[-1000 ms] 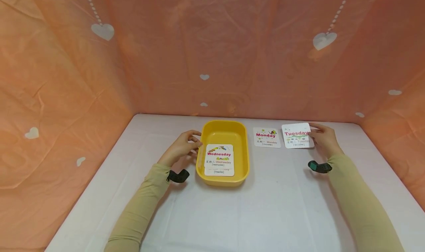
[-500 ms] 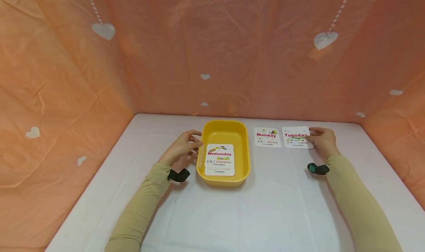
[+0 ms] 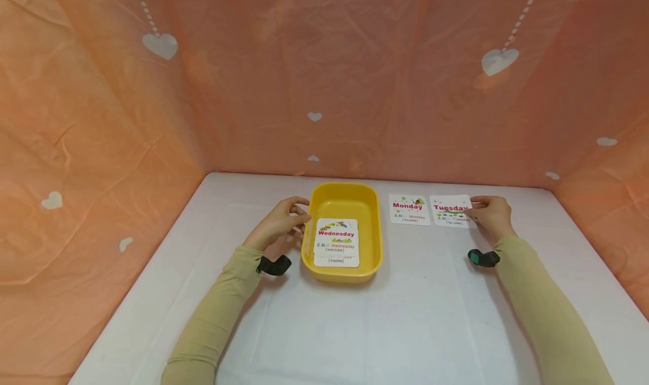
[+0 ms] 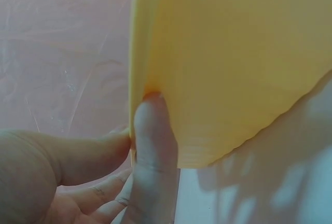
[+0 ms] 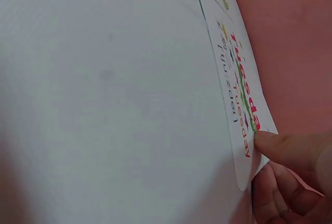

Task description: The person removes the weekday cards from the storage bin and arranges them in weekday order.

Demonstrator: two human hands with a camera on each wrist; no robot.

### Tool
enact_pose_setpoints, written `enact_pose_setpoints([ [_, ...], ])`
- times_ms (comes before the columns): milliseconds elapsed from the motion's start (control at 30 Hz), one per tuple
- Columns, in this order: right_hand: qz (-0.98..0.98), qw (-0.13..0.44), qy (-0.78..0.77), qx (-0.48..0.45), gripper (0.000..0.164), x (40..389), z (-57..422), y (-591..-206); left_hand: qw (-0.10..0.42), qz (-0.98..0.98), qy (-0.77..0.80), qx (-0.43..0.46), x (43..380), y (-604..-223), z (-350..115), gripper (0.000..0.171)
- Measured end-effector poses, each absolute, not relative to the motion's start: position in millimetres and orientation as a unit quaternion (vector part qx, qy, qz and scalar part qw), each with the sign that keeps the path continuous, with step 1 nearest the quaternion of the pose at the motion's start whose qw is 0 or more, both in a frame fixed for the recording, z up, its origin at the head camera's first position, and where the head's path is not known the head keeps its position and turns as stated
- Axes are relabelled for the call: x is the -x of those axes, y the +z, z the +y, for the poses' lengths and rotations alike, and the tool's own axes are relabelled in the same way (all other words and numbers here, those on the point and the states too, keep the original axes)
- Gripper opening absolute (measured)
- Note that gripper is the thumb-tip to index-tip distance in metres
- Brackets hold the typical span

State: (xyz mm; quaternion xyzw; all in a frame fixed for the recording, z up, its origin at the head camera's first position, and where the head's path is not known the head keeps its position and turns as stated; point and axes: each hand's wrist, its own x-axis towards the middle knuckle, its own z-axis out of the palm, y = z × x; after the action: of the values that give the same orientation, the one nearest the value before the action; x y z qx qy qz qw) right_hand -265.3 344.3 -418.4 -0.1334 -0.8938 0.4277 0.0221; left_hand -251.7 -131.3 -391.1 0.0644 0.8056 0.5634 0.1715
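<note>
My left hand (image 3: 278, 222) pinches the left rim of a yellow plastic tray (image 3: 377, 233); the left wrist view has the thumb at the rim and a finger against the tray's wall (image 4: 233, 53). Inside the tray a Wednesday card (image 3: 336, 237) overlaps another card (image 3: 337, 261), whose title is mostly covered. On the table, my right hand (image 3: 493, 216) holds the right edge of a white Tuesday card (image 3: 449, 210). In the right wrist view its thumb lies on the Tuesday card (image 5: 233, 94), with the other fingers curled by the card's edge.
A Monday card (image 3: 409, 210) lies between the tray and the Tuesday card, with a narrow gap to the latter. Behind the white-covered table (image 3: 395, 328) hangs an orange-pink curtain (image 3: 355, 80) with white hearts, which also covers both sides.
The Tuesday card, tilted up at first, has come down flat beside the Monday card. My right hand has lowered slightly with it. My left hand keeps its hold on the tray.
</note>
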Motion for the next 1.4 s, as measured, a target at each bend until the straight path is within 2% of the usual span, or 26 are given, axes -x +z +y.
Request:
enact_pose_setpoints([
  [633,-0.897,-0.002,0.424,0.122,0.048,263.2,340.9,-414.2,0.166,0.811,0.556,-0.069,249.6,-390.7,-133.0,0.045],
  [1067,-0.901,0.017,0.414,0.131,0.05,270.0,333.9,-411.9,0.165,0.815,0.552,-0.061,254.2,-390.9,-135.2,0.044],
  [1200,-0.887,0.038,0.431,0.159,0.045,270.0,329.7,-410.2,0.173,0.814,0.551,-0.066,255.0,-390.3,-134.9,0.045],
  [1400,-0.81,0.116,0.551,0.163,0.039,263.8,310.5,-393.2,0.188,0.811,0.549,-0.072,256.6,-390.1,-132.5,0.045],
])
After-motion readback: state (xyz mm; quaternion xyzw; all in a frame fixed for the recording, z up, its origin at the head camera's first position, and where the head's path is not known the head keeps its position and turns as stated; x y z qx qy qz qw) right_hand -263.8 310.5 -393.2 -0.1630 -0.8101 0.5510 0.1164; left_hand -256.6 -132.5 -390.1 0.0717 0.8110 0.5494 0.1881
